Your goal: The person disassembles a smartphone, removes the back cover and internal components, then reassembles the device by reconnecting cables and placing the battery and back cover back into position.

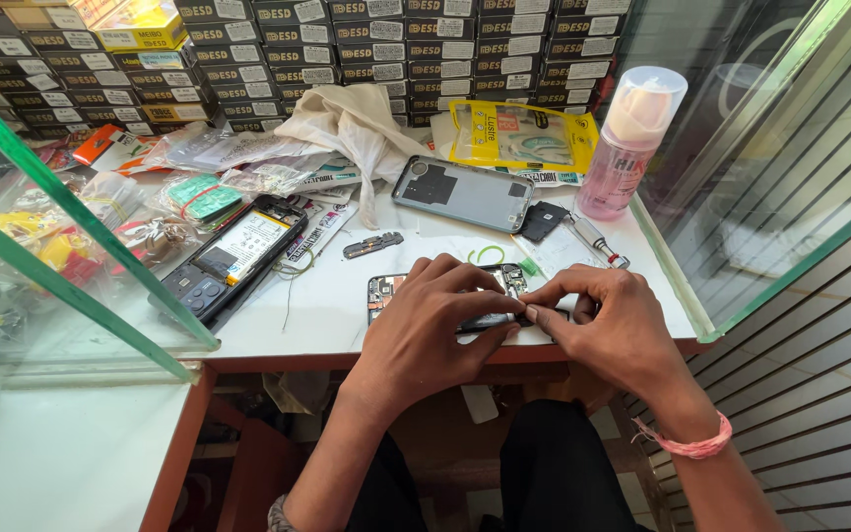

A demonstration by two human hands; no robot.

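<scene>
Both hands on the opened phone (445, 296) at tabletop (347, 315) edge: left hand (425, 330) grip clamps its body, right hand (608, 325) fingertips pinched at its side, prob w/ something tiny between. Screwdriver (598, 241) just beyond the right grip.

Looks to me like a small phone repair shop counter. Landmark: the white worktop (327, 315). At its back edge, stacked rows of small black cardboard parts boxes (386, 49). On it, centre, a grey phone back cover (465, 192); to the left a black opened phone w/ exposed battery (233, 251); to the right a pink plastic liquid bottle (632, 148). Green-edged glass display panels (71, 227) flank both sides.
</scene>
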